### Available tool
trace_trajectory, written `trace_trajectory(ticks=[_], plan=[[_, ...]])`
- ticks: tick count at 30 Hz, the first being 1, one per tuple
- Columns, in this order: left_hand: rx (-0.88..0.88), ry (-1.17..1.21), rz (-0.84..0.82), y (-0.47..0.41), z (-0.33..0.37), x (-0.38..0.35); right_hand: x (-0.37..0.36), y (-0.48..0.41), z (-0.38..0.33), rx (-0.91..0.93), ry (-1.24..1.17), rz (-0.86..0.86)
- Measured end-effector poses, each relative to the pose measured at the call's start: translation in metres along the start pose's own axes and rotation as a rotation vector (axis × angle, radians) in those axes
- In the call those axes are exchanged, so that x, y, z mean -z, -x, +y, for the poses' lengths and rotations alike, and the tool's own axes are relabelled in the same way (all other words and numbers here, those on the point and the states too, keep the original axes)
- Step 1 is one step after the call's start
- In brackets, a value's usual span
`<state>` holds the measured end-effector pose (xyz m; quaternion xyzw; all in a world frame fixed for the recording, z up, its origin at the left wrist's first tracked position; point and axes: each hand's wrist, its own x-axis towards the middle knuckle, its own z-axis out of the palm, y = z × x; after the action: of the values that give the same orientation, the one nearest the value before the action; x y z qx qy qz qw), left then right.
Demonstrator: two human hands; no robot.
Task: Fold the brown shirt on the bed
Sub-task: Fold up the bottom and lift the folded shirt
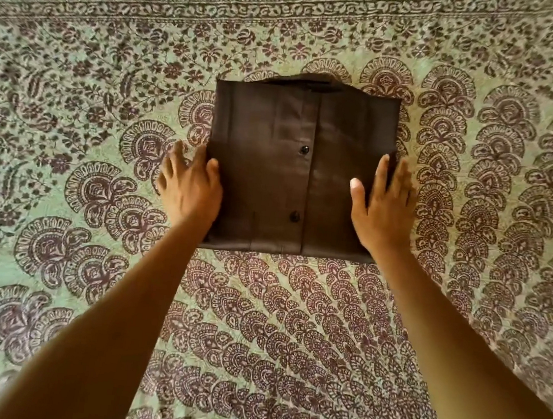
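Observation:
The brown shirt (273,160) lies in the middle of the bed as a flat, near-square folded packet. Its button placket runs down the centre with two dark buttons showing, and the collar pokes out at the far edge. My left hand (190,185) rests at the packet's left edge, fingers spread and straight, thumb on the cloth. My right hand (383,209) lies against the right edge in the same way, fingers straight, thumb on the shirt. Neither hand curls round the fabric.
The bed is covered by a green sheet (109,93) printed with dark maroon paisley and floral patterns, spreading flat on every side of the shirt. A patterned border band runs across the far side.

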<state>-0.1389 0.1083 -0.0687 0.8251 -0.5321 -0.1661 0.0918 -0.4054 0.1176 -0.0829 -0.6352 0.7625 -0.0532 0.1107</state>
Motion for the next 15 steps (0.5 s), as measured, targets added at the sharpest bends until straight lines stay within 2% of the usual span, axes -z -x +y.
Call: trace_trajectory(ticks=[5, 10, 15], plan=[[0.22, 0.139, -0.069, -0.001, 0.04, 0.014, -0.003, 0.008, -0.001, 0.036, 0.012, 0.02], [0.376, 0.421, -0.204, -0.03, 0.037, 0.023, -0.005, 0.01, -0.001, 0.035, -0.013, 0.04], [0.401, 0.706, -0.395, -0.031, 0.035, 0.028, -0.003, 0.009, -0.001, 0.029, -0.016, 0.018]])
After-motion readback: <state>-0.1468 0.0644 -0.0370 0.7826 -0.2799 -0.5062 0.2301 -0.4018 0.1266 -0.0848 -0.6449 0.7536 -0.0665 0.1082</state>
